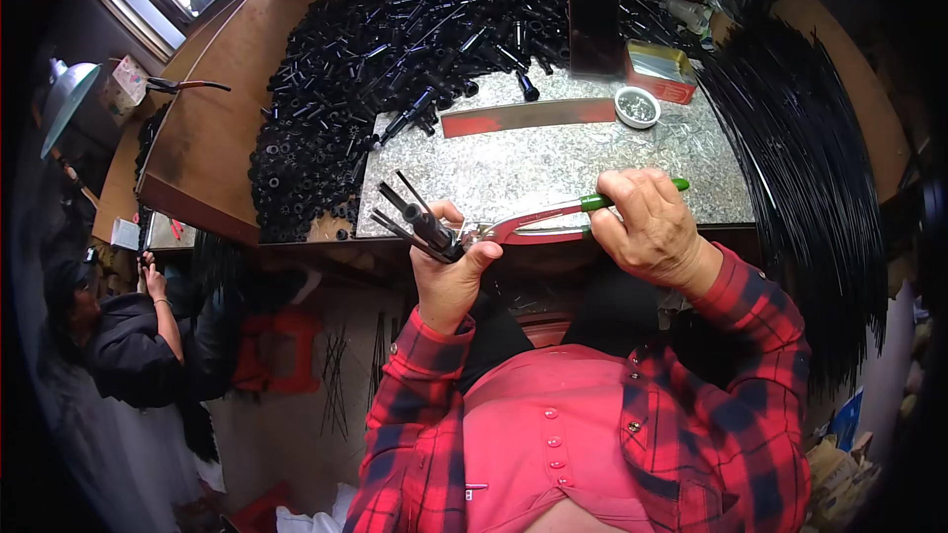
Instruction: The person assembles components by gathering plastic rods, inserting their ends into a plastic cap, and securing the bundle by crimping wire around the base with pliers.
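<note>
My left hand [446, 286] is closed around a black tubular fitting [431, 231] with several thin black rods sticking out of its far end. The hand is just off the table's front edge. My right hand [647, 229] grips pliers [541, 220] with red arms and green handle sleeves. The plier jaws meet the fitting beside my left thumb; exactly what they bite on is too small to tell. Beyond my hands, a small white bowl [637, 108] of tiny metal pieces stands on the speckled tabletop [553, 163].
A large heap of black tubular parts [395, 49] covers the table's far left. Long black rods [810, 188] hang over the right side. A red-and-grey strip [528, 116], dark flat panel [593, 28] and small box [660, 74] lie ahead. Another person [128, 336] works at left.
</note>
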Demonstrator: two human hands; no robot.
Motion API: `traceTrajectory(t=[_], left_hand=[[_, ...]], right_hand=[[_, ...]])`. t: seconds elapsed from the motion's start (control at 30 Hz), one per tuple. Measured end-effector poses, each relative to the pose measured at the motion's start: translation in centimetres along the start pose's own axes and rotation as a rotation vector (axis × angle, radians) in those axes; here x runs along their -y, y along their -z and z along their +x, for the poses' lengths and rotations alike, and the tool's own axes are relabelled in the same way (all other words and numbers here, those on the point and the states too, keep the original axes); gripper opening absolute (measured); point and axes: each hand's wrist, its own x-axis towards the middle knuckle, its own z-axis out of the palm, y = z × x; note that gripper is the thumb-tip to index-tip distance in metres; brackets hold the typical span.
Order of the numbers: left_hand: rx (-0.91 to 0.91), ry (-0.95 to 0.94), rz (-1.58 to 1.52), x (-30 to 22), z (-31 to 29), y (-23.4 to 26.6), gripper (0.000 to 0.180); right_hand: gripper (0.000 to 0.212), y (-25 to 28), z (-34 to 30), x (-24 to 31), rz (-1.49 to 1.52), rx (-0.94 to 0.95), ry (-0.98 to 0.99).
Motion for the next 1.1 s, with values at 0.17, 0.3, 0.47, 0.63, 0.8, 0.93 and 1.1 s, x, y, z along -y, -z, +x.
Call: traceTrajectory(t=[0.17, 0.3, 0.47, 0.63, 0.8, 0.93, 1.1], left_hand=[[0.036, -0.005, 0.034, 0.7, -0.2, 0.6, 0.048], [0.111, -0.003, 0.095, 1.2, -0.3, 0.9, 0.048], [0.14, -0.042, 0.124, 1.1, -0.3, 0.6, 0.048], [0.138, -0.005, 0.087, 1.4, -0.4, 1.0, 0.053], [0.203, 0.046, -0.023, 1.3, -0.9, 0.9, 0.061], [0.337, 0.099, -0.066, 1.5, -1.2, 1.7, 0.071], [0.404, 0.107, -0.042, 1.2, -1.3, 1.1, 0.065]], right_hand=[[0.014, 0.8, -1.1, 0.7, 0.009, 0.12, -0.023], [0.012, 0.5, -1.2, 0.6, -0.006, -0.021, -0.048], [0.012, 0.3, -1.5, 0.6, -0.022, -0.046, -0.036], [0.014, 0.8, -1.9, 1.0, 0.101, 0.103, -0.053], [0.021, 1.7, -2.3, 1.7, 0.471, 0.23, -0.227], [0.024, 3.2, -2.8, 1.4, 0.937, 0.416, -0.387], [0.027, 2.7, -4.3, 1.5, 2.182, 1.318, -1.023]])
